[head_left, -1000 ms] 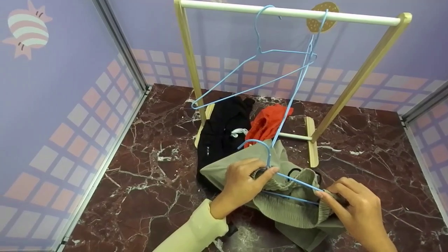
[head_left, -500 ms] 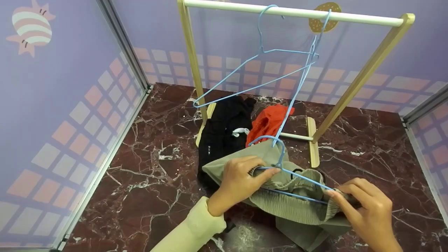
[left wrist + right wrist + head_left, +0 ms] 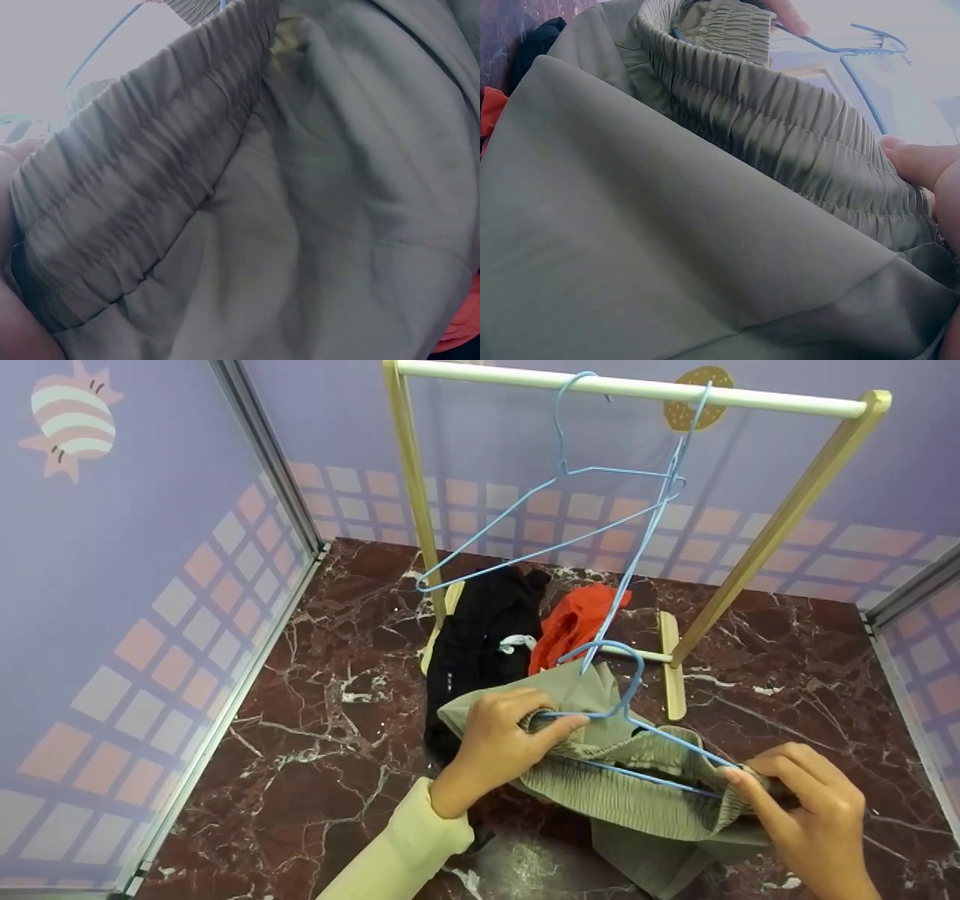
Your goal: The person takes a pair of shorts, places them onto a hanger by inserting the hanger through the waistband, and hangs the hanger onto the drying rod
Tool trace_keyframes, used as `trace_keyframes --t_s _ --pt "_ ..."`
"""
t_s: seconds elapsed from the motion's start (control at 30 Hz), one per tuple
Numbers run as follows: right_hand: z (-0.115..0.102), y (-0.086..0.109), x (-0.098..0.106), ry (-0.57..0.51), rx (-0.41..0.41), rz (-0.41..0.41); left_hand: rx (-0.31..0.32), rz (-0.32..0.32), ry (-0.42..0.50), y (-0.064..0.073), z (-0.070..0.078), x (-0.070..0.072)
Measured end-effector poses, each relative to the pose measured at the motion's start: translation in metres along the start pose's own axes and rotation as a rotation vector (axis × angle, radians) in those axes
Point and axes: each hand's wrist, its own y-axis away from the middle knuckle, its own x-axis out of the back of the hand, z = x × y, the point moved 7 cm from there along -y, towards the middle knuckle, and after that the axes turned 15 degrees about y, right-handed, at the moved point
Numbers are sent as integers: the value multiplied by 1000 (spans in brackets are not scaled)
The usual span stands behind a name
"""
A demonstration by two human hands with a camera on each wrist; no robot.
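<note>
Grey-green pants (image 3: 630, 810) with a gathered elastic waistband hang between my two hands, their lower part on the floor. A blue wire hanger (image 3: 679, 742) lies inside the waist opening, its hook pointing up and left. My left hand (image 3: 499, 739) grips the waistband's left side, the thumb over the hanger's arm. On the other side my right hand (image 3: 817, 802) pinches the waistband at the hanger's right end. The left wrist view is mostly filled by the waistband (image 3: 142, 161). In the right wrist view my thumb (image 3: 915, 161) presses near the hanger (image 3: 864, 86).
Ahead stands a rack with a white rail (image 3: 487, 378) and wooden posts. Two blue hangers hang from it, one left (image 3: 495, 517) and one turned edge-on (image 3: 646, 536). Black clothing (image 3: 472, 652) and a red garment (image 3: 574, 622) lie on the marbled floor (image 3: 300, 780) below.
My right hand has moved right, away from the left, and the waistband is stretched wider. The hanger has slid right, its hook now farther from my left hand.
</note>
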Motion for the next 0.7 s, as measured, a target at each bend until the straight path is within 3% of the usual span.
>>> trace_keyframes --t_s 0.33,0.57,0.7 --pt "1 -1 7 18 -12 28 14 -36 -89 -3 0 3" --pt "2 -2 11 3 -9 52 57 -133 -192 -3 -5 -1" --pt "7 0 15 35 -35 21 74 -141 -244 -2 -8 2"
